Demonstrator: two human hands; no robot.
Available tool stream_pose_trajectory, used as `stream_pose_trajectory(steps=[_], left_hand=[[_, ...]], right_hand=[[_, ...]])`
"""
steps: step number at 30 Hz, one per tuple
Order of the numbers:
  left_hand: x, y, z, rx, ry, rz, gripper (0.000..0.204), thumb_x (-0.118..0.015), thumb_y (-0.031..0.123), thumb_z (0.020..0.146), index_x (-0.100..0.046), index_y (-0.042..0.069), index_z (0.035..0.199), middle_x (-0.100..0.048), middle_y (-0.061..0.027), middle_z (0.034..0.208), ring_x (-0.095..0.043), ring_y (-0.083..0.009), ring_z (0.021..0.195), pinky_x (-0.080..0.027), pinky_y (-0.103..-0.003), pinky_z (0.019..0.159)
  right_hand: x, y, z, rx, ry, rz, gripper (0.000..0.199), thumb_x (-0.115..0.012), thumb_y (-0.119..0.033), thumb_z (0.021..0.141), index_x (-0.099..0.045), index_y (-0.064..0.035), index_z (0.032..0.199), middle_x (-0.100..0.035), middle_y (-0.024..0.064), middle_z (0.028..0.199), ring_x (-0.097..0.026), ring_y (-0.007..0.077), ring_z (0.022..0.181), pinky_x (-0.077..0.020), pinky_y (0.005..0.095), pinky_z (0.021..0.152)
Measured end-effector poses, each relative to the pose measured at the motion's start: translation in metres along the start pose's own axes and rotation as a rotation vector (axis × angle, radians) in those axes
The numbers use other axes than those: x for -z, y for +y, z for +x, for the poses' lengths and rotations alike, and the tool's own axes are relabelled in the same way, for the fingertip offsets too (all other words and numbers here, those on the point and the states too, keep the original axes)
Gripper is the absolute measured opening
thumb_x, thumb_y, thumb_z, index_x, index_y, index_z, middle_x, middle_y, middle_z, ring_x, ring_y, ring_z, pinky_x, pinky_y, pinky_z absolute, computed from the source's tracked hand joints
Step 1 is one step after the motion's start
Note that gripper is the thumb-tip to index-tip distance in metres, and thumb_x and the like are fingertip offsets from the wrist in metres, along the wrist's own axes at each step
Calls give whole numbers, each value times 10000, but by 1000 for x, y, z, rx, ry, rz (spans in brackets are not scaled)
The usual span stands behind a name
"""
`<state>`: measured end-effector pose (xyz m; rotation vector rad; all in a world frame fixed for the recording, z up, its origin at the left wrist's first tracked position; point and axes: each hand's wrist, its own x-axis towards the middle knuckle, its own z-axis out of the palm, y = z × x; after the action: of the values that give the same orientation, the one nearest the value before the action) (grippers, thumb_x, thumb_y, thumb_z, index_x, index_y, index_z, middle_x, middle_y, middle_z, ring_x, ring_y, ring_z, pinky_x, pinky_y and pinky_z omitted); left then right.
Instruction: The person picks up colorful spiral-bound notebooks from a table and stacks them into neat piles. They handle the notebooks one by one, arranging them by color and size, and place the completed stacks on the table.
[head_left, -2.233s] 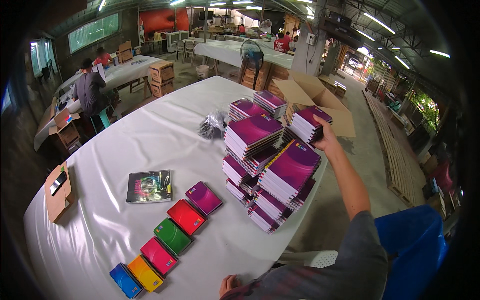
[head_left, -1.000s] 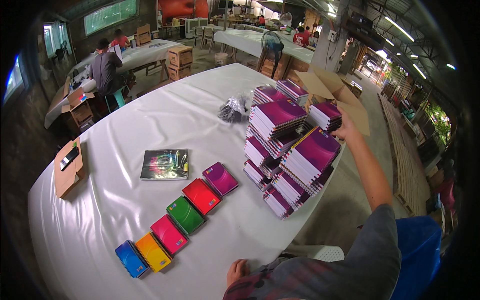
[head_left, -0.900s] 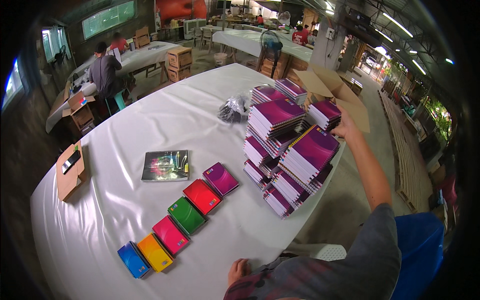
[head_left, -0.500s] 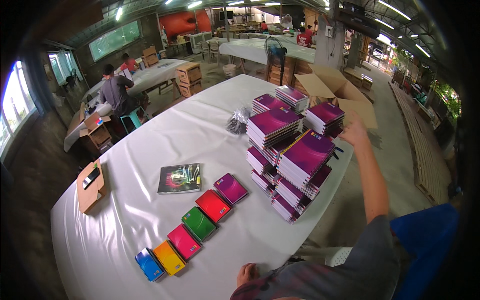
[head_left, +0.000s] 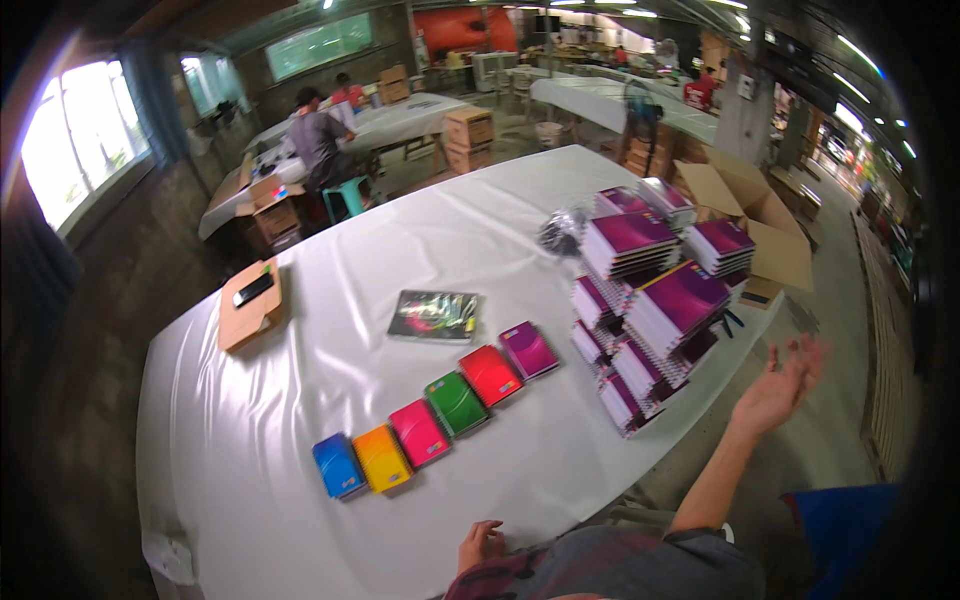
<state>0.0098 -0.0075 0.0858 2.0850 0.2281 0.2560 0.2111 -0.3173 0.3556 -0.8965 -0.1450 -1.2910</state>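
A: Checking hand positions first. Where is each hand relative to the stacks of purple notebooks (head_left: 655, 300)?

B: The right hand (head_left: 785, 380) is just to the right of the stacks, off the table edge, palm up, fingers spread, holding nothing. The left hand (head_left: 482, 543) rests on the white table (head_left: 470, 230) well below and to the left of the stacks, fingers curled loosely on the cloth; it grips nothing.

A: And where do the stacks sit?

B: At the table's right edge. A row of six small coloured notebooks (head_left: 430, 425) lies to the left of the stacks, and a dark printed book (head_left: 433, 315) lies above that row. An open cardboard box (head_left: 745, 205) stands just behind the stacks.

A: How would the stacks handle?

B: Judgement only: each notebook is stiff and light, but the piles look heavy and lean unevenly. The glossy covers probably slide on one another. Take a few at a time, gripping both long edges and keeping clear of the wire binding.
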Motion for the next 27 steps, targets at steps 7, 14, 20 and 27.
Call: stream_pose_trajectory(steps=[7, 14, 20, 27], left_hand=[[86, -27, -44, 78, 200, -53, 163, -611, 28, 752, -608, 77, 907, -612, -89, 868, -624, -215, 741, -493, -312, 654], [180, -78, -83, 65, 480, 68, 155, -624, -20, 728, -603, 53, 863, -615, -96, 814, -621, -221, 734, -494, -305, 655], [230, -98, -91, 109, 594, -3, 153, -622, -29, 737, -589, 41, 869, -605, -100, 806, -608, -215, 727, -487, -299, 654], [241, -113, -68, 457, 457, -635, 233, -597, 145, 819, -541, 27, 1012, -589, -96, 992, -589, -216, 864, -478, -324, 750]], right_hand=[[-62, 27, -208, -537, -901, 55, 147, -524, -49, 834, -532, -28, 979, -565, 71, 952, -526, 128, 860, -413, 257, 780], [-126, 0, -431, -47, -2195, -183, 475, -624, -198, 785, -460, -98, 1220, -487, 134, 1196, -491, 273, 1093, -412, 414, 875], [-99, 32, -562, 317, -2027, -459, 550, -595, -230, 801, -397, -101, 1297, -369, 135, 1355, -408, 250, 1215, -291, 471, 1003], [-99, 50, -567, 80, -2006, -378, 363, -591, -202, 806, -562, -106, 1155, -560, 101, 1177, -525, 226, 1097, -312, 472, 985]])
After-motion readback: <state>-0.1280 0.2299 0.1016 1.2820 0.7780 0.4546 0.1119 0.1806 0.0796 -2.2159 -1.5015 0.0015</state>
